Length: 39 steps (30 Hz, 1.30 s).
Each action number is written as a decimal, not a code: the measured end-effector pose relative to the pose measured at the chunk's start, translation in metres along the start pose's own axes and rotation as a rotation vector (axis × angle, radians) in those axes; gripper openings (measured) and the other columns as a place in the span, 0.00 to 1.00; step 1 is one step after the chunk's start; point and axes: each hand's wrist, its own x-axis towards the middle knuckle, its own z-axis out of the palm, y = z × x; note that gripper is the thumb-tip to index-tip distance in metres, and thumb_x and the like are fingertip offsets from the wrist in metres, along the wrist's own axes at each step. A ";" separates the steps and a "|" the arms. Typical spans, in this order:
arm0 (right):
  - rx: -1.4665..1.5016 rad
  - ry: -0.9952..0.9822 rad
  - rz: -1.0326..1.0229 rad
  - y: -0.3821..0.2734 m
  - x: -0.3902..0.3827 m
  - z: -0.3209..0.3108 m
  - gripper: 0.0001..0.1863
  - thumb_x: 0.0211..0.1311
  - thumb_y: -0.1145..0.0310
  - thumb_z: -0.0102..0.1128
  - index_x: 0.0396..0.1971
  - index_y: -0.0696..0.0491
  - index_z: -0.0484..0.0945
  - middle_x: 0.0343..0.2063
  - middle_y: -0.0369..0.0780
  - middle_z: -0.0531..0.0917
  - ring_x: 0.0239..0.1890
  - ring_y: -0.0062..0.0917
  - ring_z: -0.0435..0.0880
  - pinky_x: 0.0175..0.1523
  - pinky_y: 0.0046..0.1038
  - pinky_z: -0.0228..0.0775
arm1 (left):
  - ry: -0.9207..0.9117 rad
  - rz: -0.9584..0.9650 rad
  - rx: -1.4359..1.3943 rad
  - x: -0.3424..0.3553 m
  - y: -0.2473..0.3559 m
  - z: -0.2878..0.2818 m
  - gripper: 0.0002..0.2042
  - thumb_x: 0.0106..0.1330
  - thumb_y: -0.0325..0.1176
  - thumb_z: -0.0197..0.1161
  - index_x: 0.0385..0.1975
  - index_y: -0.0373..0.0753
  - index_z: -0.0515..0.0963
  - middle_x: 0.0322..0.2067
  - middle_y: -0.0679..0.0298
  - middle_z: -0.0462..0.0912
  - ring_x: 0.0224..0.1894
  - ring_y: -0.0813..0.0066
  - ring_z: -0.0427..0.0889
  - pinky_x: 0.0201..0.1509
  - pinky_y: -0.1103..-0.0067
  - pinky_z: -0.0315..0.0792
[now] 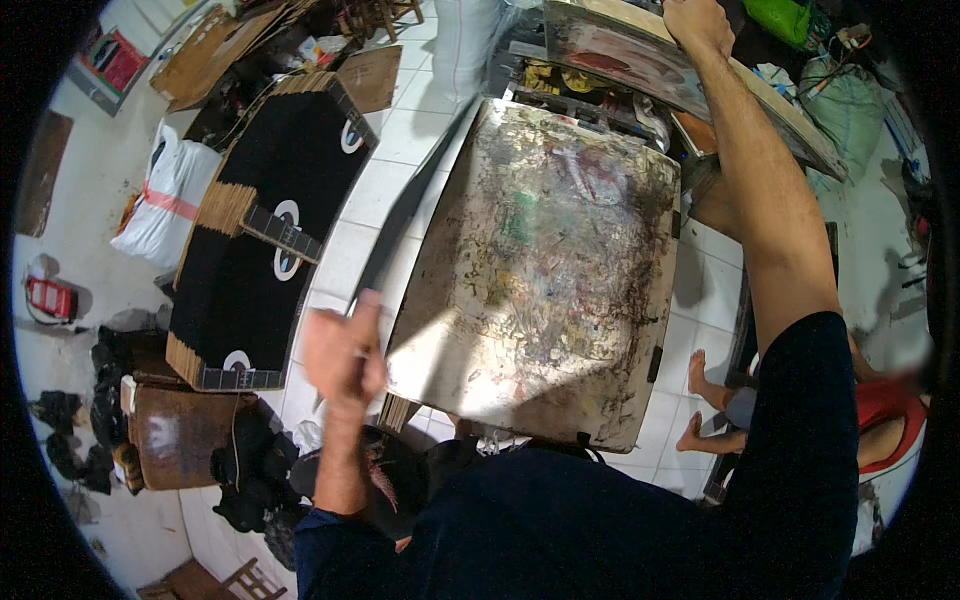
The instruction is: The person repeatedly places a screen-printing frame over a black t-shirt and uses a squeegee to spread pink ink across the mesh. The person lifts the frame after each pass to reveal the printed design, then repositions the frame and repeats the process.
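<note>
My left hand [345, 345], smeared by motion, is closed on the near end of a thin dark sheet [405, 205]. The sheet is seen nearly edge-on, tilted along the left side of a paint-stained work board [530, 290]. At the far right my right hand [698, 25] grips the top edge of a raised, paint-smeared frame [625, 62], which looks like a printing screen. The frame leans up beyond the board's far edge. Colour smears and dark stains cover the board, and a shadow falls across its near part.
Left of me lie stacked black cardboard sheets [265, 160] printed with white rings and fretboard-like strips. A white sack [170, 190] stands beyond them. Another person's bare feet [697, 372] show at right. A green sack [845, 115] sits at far right, dark bags [255, 465] at lower left.
</note>
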 end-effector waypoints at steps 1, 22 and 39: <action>-0.028 -0.005 0.008 0.002 0.003 0.002 0.16 0.63 0.64 0.60 0.50 0.43 0.84 0.45 0.48 0.88 0.51 0.46 0.86 0.56 0.46 0.77 | -0.087 0.082 -0.051 -0.012 0.023 0.003 0.17 0.54 0.24 0.70 0.46 0.37 0.86 0.24 0.63 0.78 0.23 0.67 0.73 0.28 0.70 0.68; -0.134 -0.074 0.053 0.008 0.010 0.014 0.21 0.69 0.54 0.59 0.61 0.38 0.78 0.54 0.41 0.86 0.56 0.42 0.85 0.59 0.46 0.76 | -0.447 -1.368 0.376 -0.256 -0.170 0.079 0.27 0.75 0.55 0.55 0.51 0.31 0.78 0.42 0.41 0.87 0.44 0.38 0.86 0.52 0.53 0.76; -0.016 0.124 0.007 0.002 -0.006 0.013 0.11 0.64 0.63 0.64 0.45 0.47 0.82 0.41 0.51 0.87 0.49 0.53 0.84 0.52 0.48 0.75 | -0.396 -1.337 -0.331 -0.222 -0.127 0.131 0.22 0.79 0.43 0.55 0.27 0.30 0.78 0.21 0.64 0.78 0.27 0.77 0.71 0.33 0.72 0.68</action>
